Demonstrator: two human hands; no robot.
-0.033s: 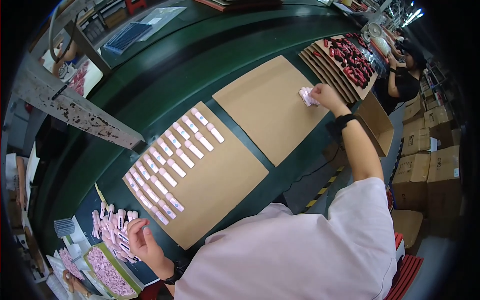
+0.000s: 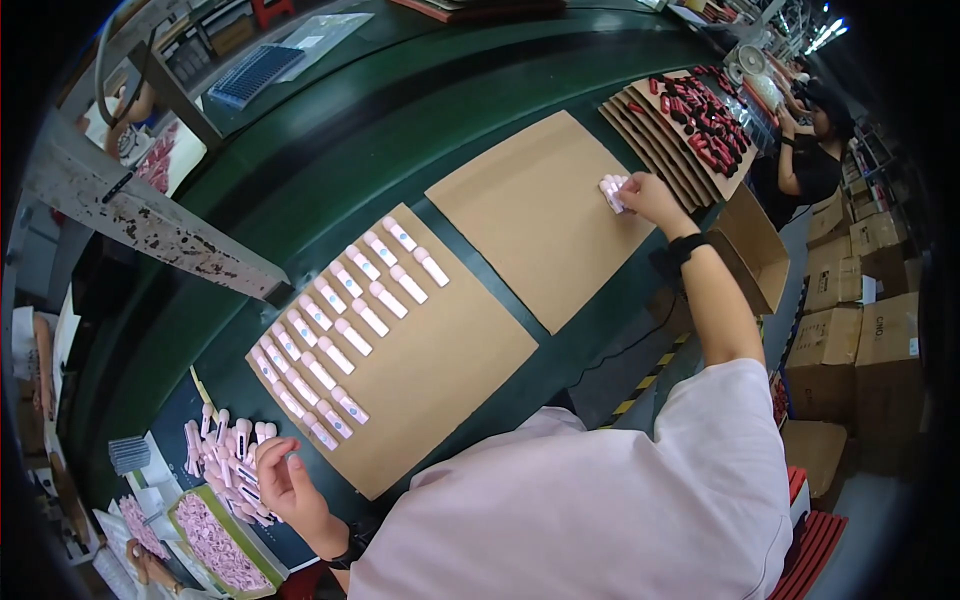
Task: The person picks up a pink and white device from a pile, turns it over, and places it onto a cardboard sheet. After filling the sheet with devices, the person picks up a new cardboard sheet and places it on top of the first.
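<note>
At the far right of the second cardboard sheet (image 2: 530,210), my right hand (image 2: 652,199) is closed, with thumb and fingers pinching at a small bunch of pink-and-white tubes (image 2: 612,192). The fingers partly cover that bunch. My left hand (image 2: 290,488) hovers at the lower left with curled fingers. A tiny pale bluish spot shows between its thumb and index finger, too small to name. Just left of it lies a loose heap of pink-capped tubes (image 2: 222,455). On the nearer cardboard sheet (image 2: 440,370), similar tubes (image 2: 365,265) lie in two slanted rows, several with round blue spots.
A green box (image 2: 262,575) of pink shreds stands at the lower left. A scratched metal post (image 2: 150,200) crosses the left side. Stacked cardboard with red and black pieces (image 2: 700,115) sits at the far right, near a co-worker (image 2: 815,145). An open carton (image 2: 750,245) stands beside the table.
My right hand has shifted slightly down and left onto the small bunch of tubes. My left hand has barely moved.
</note>
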